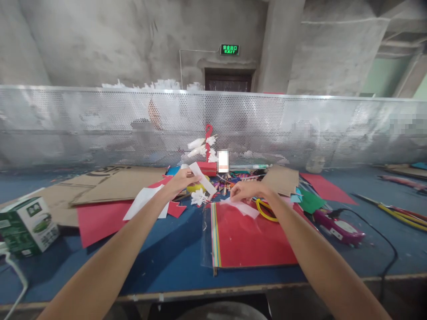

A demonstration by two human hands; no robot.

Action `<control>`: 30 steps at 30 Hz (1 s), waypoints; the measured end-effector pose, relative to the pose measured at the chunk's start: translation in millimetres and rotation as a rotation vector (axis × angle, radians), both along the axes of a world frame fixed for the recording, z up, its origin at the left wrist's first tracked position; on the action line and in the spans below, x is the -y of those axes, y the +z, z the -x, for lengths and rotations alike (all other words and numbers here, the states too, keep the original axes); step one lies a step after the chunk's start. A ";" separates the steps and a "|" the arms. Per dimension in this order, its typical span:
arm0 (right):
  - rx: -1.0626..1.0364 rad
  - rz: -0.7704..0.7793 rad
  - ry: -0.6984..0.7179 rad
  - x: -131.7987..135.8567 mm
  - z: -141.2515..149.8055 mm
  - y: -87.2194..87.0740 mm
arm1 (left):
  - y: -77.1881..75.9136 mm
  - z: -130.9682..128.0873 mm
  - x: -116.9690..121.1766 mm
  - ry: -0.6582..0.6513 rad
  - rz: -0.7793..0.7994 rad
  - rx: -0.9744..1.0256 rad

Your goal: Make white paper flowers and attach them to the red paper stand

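Observation:
My left hand [185,178] is closed on a white paper strip [204,178], which slants down to the right from between thumb and fingers. A white paper flower [199,197] lies just below the strip. My right hand [247,190] has its fingertips drawn together over a pale piece of paper [243,208]; whether anything small is between them is hidden. Under that paper rests a stack of red paper sheets [256,242] with multicoloured edges. Yellow-handled scissors [266,210] lie partly behind my right wrist. Farther back stands a red hooked stem [208,144] bearing white flowers and buds.
Cardboard pieces [113,186], red sheets [100,218] and white paper [142,200] lie on the left. A green-and-white box [30,226] stands far left. Rightward are a purple corded device [340,227] and long yellow-handled scissors [396,215]. A perforated metal screen [267,124] rises behind.

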State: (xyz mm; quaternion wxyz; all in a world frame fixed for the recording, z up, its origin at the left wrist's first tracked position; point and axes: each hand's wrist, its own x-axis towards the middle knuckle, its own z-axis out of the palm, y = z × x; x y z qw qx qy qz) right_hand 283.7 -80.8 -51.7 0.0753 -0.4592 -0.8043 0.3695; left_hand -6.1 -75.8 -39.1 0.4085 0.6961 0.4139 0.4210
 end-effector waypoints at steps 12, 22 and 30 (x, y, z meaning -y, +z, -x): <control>-0.562 -0.255 0.023 7.9 45.5 -2.0 | -14.0 -18.8 -3.0 -0.089 0.017 0.006; -0.675 -0.371 -0.191 -1.9 63.8 -19.4 | -15.9 -11.3 -9.4 -0.023 -0.192 -0.216; -0.604 -0.338 -0.075 -1.3 64.1 -21.9 | -8.8 -13.3 -1.2 -0.218 -0.383 -0.356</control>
